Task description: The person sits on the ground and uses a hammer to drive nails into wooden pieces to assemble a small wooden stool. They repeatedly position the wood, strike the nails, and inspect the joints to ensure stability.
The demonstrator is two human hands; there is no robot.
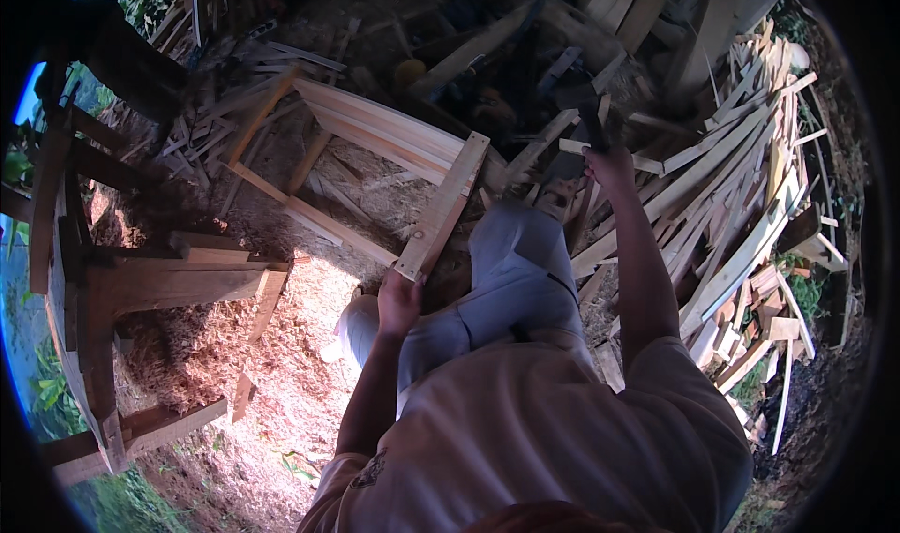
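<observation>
A wooden frame (352, 235) of pale planks lies tilted on the shavings in front of me, with a wide end board (443, 205) nearest my legs. Small dark nail marks show at both ends of that board. My left hand (400, 300) is closed around the board's lower corner, thumb side up. Raised over to the right, my right hand (610, 165) is closed on a dark hammer-like tool (590, 123), held apart from the frame. Shadow blurs the tool's outline. My bent knee (516, 238) is close beside the end board.
Long offcuts (722, 214) form a big pile on the right. A heavy timber structure (187, 285) stands at the left above sunlit shavings (291, 355). Thin scrap strips (211, 125) lie behind the frame, and loose boards (487, 50) clutter the shaded far side.
</observation>
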